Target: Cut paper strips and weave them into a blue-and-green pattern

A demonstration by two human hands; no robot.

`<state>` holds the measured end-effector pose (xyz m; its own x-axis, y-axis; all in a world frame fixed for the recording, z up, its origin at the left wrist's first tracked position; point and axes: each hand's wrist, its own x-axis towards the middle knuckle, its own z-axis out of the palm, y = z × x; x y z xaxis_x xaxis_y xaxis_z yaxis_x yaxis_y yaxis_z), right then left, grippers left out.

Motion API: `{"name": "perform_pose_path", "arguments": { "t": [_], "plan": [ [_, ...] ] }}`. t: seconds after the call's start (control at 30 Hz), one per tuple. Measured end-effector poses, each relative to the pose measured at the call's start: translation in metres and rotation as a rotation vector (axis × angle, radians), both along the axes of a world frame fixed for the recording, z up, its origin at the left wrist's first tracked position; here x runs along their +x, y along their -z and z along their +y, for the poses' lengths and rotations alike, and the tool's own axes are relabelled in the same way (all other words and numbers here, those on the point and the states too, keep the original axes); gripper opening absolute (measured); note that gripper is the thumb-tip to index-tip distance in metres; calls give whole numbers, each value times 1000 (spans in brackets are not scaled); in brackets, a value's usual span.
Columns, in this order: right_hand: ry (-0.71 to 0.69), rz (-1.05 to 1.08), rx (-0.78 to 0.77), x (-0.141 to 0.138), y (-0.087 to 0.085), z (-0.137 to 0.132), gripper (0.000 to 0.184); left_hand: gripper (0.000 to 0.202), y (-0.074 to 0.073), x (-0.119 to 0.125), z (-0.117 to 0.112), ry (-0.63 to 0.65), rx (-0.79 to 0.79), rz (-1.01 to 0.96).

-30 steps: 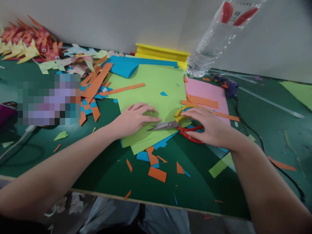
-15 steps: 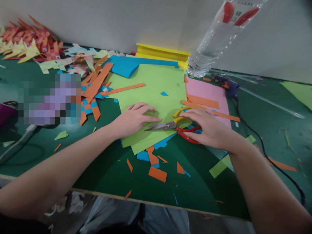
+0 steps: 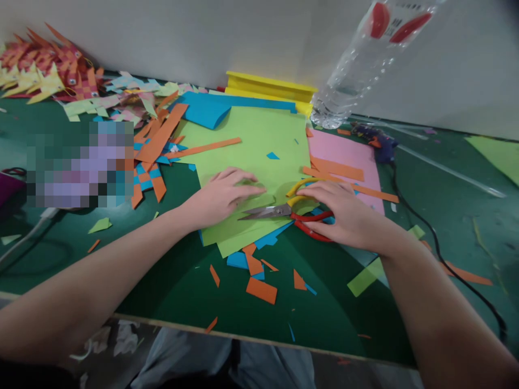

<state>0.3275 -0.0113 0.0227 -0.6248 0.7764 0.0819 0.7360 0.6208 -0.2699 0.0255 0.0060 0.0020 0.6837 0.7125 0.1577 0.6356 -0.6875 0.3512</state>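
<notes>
Green tabletop [image 3: 182, 292] below: left hand [image 3: 221, 197], fingers loosely spread, seemingly steadies light-green paper sheets [image 3: 251, 127]; right hand [image 3: 351, 213], thumb and fingers parted, holds red-and-yellow-handled steel scissors [image 3: 281, 210].

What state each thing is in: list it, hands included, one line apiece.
Scissors: handles spread, blades parted slightly at most
Right hand: holding the scissors by the handles
Left hand: fingers spread, over the green sheets
Green sheets: lying flat, overlapping
Blue sheet: curled at one edge
Orange-and-blue weave: strip ends loose
Bottle: standing, top out of frame
Glue gun: lying down
</notes>
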Motion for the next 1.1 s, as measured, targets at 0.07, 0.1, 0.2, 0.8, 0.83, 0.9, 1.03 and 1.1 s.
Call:
{"name": "perform_pose_path", "arguments": {
  "t": [0.07,0.1,0.2,0.8,0.83,0.9,1.03,1.1],
  "plan": [
    [0,-3,-6,1,0,0,44,40,-3,-5,2,-17,2,-87],
    [1,-4,-10,1,-1,0,44,38,-6,-9,3,-24,5,-109],
    [8,-2,-17,1,-1,0,45,39,-14,-21,5,-71,-126,-142],
    [50,36,-7,17,-6,4,44,31,-16,-9,-5,-70,-368,-296],
    [51,36,-11,18,-6,5,44,32,-15,-7,-7,-82,-356,-307],
    [56,41,-19,18,-6,5,44,34,-13,-2,-11,-109,-336,-310],
    [69,37,-35,19,-6,6,45,33,-6,4,-13,-75,-198,-271],
    [71,29,-40,20,-6,7,45,32,-2,4,-12,-9,-77,-222]
  ]
}}
